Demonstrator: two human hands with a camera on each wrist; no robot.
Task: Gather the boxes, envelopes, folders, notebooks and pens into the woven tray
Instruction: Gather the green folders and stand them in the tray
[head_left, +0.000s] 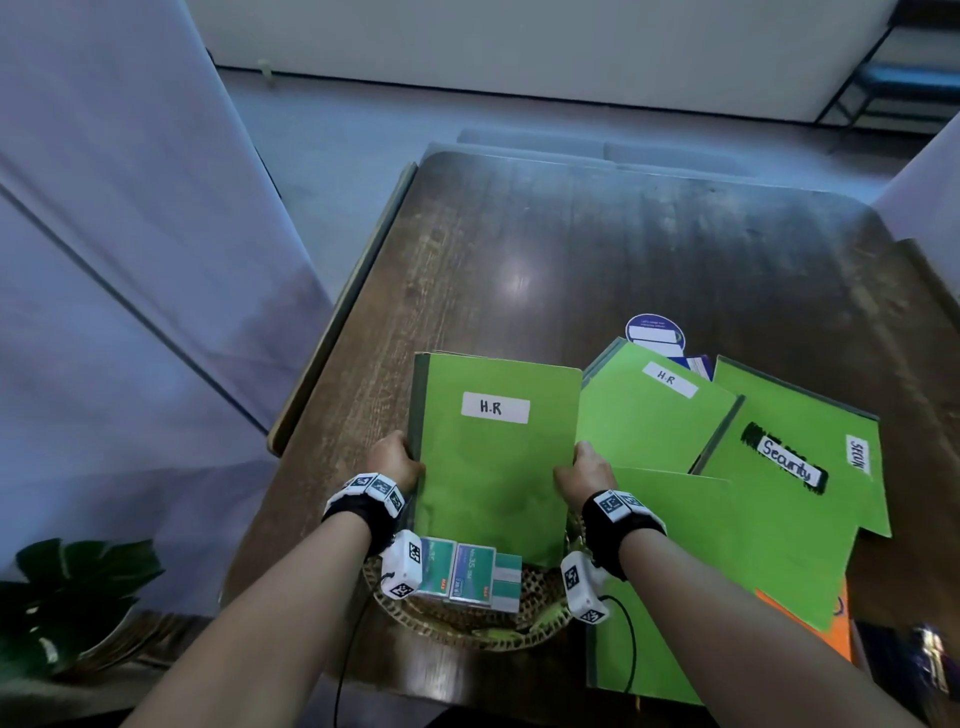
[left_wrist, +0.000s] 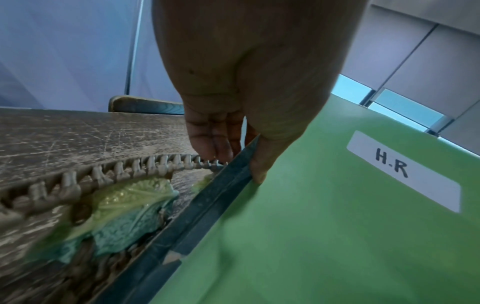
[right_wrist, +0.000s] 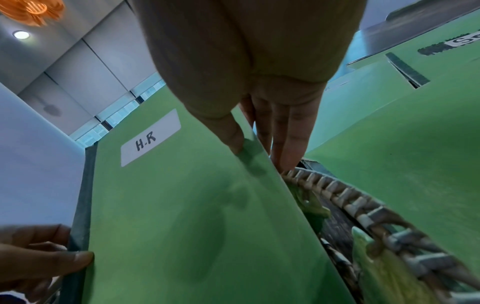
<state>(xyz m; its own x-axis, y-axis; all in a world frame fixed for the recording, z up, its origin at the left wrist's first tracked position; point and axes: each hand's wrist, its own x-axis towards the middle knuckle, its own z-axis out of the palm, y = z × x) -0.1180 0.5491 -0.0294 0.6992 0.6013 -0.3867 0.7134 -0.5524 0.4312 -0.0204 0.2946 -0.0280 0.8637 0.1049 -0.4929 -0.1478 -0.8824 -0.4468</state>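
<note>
A green folder labelled "H.R" (head_left: 493, 457) (left_wrist: 337, 226) (right_wrist: 187, 205) lies tilted over the woven tray (head_left: 457, 623) (left_wrist: 78, 185) (right_wrist: 376, 216). My left hand (head_left: 397, 460) (left_wrist: 246, 160) pinches its dark spine edge, thumb on top and fingers beneath. My right hand (head_left: 584, 470) (right_wrist: 259, 148) pinches the opposite edge the same way. Small teal boxes (head_left: 467, 571) sit in the tray's near part. More green folders lie to the right: a second "H.R" one (head_left: 654, 410), a "Security" one (head_left: 789, 457) and a plain one (head_left: 675, 582).
The dark wooden table (head_left: 597, 260) stretches away beyond the folders. A round blue-and-white card (head_left: 655, 332) sits behind the second folder. Something orange (head_left: 815, 623) shows under the folders at the right. A leafy plant (head_left: 67, 587) stands at lower left, off the table.
</note>
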